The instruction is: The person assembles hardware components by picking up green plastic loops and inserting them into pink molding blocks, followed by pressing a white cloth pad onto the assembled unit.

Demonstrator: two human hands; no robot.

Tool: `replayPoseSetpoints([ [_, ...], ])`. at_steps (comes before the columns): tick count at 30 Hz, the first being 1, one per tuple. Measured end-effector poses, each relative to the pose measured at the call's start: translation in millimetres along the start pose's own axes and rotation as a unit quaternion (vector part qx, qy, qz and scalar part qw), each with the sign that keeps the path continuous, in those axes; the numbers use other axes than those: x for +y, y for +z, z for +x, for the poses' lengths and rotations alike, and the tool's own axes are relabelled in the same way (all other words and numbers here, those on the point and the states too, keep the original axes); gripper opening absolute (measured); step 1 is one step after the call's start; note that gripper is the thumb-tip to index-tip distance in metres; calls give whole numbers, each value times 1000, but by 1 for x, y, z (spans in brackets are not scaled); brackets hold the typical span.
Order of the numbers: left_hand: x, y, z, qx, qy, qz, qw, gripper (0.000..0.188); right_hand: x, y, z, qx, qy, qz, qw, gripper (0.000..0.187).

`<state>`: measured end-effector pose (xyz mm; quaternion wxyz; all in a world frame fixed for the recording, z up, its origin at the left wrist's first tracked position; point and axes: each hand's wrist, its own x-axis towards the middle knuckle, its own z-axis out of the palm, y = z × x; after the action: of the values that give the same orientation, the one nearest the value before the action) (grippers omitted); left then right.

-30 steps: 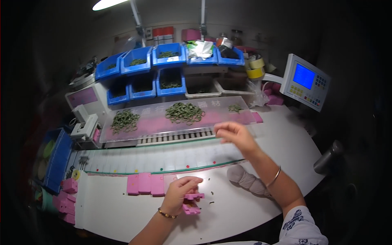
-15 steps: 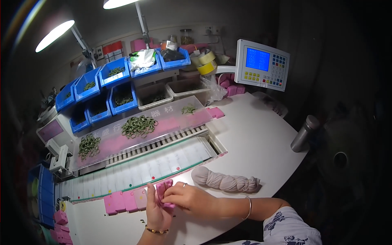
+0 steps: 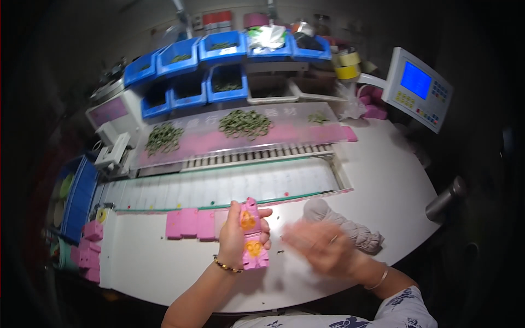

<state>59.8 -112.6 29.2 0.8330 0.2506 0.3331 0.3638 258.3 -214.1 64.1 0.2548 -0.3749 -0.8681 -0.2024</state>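
My left hand [image 3: 232,236] grips a pink rubber mould [image 3: 256,261] over the near part of the table. The mould is spread into two halves, one above the other, and rounded orange-yellow shapes show on the inner faces. To its right, my right hand [image 3: 324,246] is apart from the mould and blurred by motion, so its fingers cannot be made out. It is beside a twisted pale grey cloth [image 3: 355,228] and partly covers it. A row of pink blocks [image 3: 189,224] lies to the left of my left hand.
Behind is a white strip conveyor [image 3: 257,179], with a clear shelf [image 3: 197,143] of green rings above it. Blue bins [image 3: 227,90] stand at the back. A control panel [image 3: 407,98] and metal flask [image 3: 445,199] are at right, more pink blocks [image 3: 92,232] at left.
The mould was between both hands; it now lies opened out in my left hand, its orange-yellow shapes showing. My right hand has drawn away to the right. The whole view has shifted.
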Motion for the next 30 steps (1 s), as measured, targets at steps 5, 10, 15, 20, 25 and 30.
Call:
replayPoseSetpoints([
  [5, -2, -1, -8, -21, 65, 16, 998, 68, 38, -3, -26, -165, 243, 67, 953, 70],
  [10, -8, 5, -13, -37, 69, 12, 997, 64, 39, -10, -19, -222, 235, 105, 941, 73],
  [15, -16, -13, -16, -8, 74, 7, 997, 61, 18, -33, 49, 118, 173, -43, 977, 56],
  [20, -12, 6, -16, -48, 119, 10, 992, 61, -20, -5, 48, -61, 33, 3, 998, 47],
  [25, -21, -17, -16, -33, 144, 16, 989, 61, -11, -14, 57, -67, 61, 75, 993, 51],
  [30, -1, -9, -25, 7, 310, 93, 946, 63, -29, -19, 65, -24, 18, 22, 999, 51],
])
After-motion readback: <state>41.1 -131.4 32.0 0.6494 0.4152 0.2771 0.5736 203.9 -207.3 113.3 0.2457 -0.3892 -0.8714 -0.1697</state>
